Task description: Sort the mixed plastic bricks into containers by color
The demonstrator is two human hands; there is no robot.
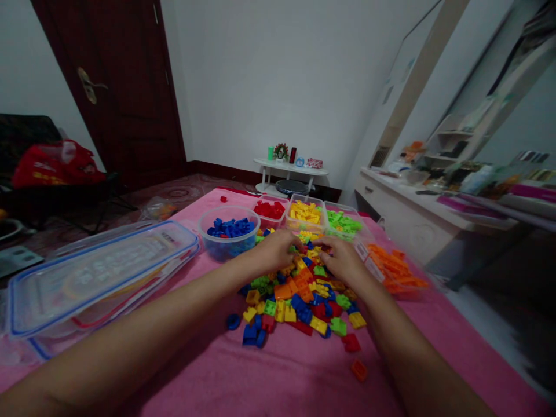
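A heap of loose toy building bricks [299,286] in several colours lies on the pink cloth. My left hand [280,250] is at the far left part of the heap with its fingers curled in; what they hold, if anything, is hidden. Facing it, my right hand [341,258] touches the heap from the right, thumb and index finger apart, and no brick shows in it. Beyond the hands stand clear tubs of red bricks [270,209], yellow bricks [305,212] and green bricks [343,222]. Blue bricks [231,227] fill a round tub on the left, with some red among them.
Right of the heap, a clear container holds orange bricks [396,267]. Stacked blue-rimmed lids [104,275] lie at the left. A single red brick [223,199] sits near the far edge of the pink cloth [278,376]. A white dresser [403,202] stands at the right.
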